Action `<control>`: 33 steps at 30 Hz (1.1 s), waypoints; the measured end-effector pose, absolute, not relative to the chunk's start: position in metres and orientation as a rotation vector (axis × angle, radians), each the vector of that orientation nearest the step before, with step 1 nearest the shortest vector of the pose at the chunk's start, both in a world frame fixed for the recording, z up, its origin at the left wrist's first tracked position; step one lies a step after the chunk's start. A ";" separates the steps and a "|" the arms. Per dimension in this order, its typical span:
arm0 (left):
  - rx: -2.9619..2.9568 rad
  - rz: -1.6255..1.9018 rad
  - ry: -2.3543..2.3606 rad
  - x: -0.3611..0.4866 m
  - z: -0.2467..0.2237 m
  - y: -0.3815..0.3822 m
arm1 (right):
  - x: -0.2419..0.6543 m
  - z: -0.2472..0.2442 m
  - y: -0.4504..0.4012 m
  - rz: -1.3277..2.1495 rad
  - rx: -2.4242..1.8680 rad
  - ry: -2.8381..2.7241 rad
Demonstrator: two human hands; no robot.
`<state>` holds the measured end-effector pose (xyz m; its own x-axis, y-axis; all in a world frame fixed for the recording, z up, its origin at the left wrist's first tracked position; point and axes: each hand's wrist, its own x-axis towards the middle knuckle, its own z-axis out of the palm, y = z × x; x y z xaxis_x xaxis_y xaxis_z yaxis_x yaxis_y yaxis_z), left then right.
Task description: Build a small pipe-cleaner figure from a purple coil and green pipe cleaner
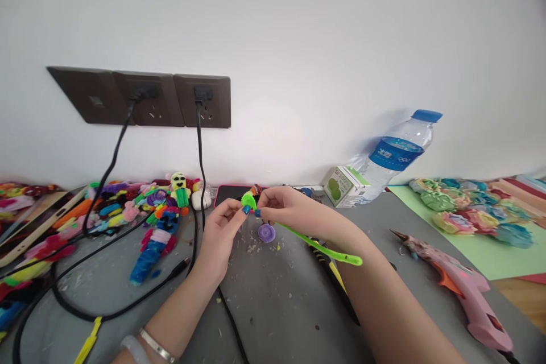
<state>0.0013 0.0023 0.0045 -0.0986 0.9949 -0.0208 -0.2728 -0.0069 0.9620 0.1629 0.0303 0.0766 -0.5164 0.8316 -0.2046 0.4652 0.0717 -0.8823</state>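
Observation:
Between my two hands is a bright green pipe cleaner (328,251), its one end wound into a small coil. My left hand (222,233) pinches the coil between thumb and finger. Close beside it, my right hand (290,210) pinches the pipe cleaner where it leaves the coil, and the loose length trails right past my right wrist. A purple pipe cleaner coil (267,232) lies on the grey table just below my hands. Black and yellow handled pliers (330,276) lie partly hidden behind my right forearm.
Colourful pipe cleaner figures (160,239) and black cables (115,315) crowd the left. A pink glue gun (460,284) lies at right, near fabric-like flowers (473,210) on green paper. A water bottle (396,151) leans on the wall behind a small box (343,186).

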 end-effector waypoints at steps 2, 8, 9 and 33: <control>0.953 1.385 1.094 0.001 0.006 0.002 | 0.163 0.075 0.031 1.425 -1.293 -1.999; 0.952 1.383 1.090 0.000 0.003 0.002 | 0.164 0.080 0.030 1.436 -1.322 -1.973; 0.955 1.383 1.089 0.000 0.003 0.002 | 0.164 0.081 0.030 1.445 -1.318 -1.966; 0.968 1.399 1.071 0.000 0.000 0.003 | 0.163 0.079 0.029 1.399 -1.286 -2.009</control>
<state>0.0001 0.0032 0.0001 -0.0948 0.9955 -0.0048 -0.2639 -0.0205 0.9643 0.1626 0.0290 0.0791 -0.5126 0.8380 -0.1870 0.4659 0.0885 -0.8804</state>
